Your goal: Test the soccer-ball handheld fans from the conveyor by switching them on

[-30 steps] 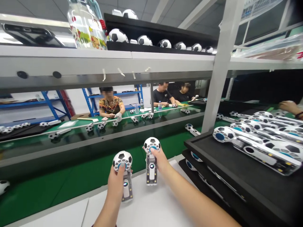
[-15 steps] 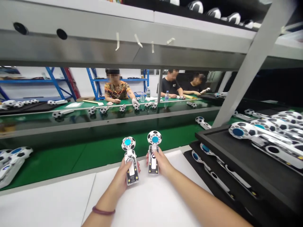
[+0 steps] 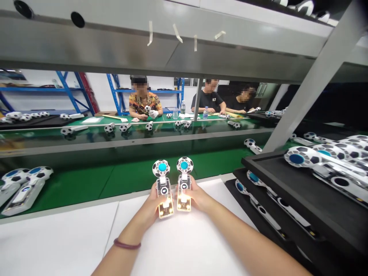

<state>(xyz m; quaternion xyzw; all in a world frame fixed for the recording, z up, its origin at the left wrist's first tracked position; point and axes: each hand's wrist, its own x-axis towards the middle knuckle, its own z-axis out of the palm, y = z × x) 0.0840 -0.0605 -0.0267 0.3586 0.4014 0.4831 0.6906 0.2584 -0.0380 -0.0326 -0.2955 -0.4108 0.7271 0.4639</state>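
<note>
My left hand [image 3: 151,208] is wrapped around a handheld device [image 3: 161,169] with a round soccer-ball-patterned head, a blue centre and a clear body. A matching device [image 3: 184,166] is gripped in my right hand [image 3: 199,196]. Both are held upright side by side, a small gap between them, above the white work surface [image 3: 184,245]. Each thumb lies on the front of its device. Yellowish lights glow in the lower part of both clear bodies. The fingers behind the devices are mostly hidden.
Black trays [image 3: 267,172] of similar devices are stacked at the right, beside a slanted grey post [image 3: 304,88]. More devices [image 3: 31,188] lie at the left on the green belt [image 3: 86,184]. A grey shelf beam [image 3: 115,46] crosses overhead. Several people work across the line.
The lights in both devices have come on. My hands have drawn the two devices closer together, and the thumbs sit lower on them. The view has shifted slightly.
</note>
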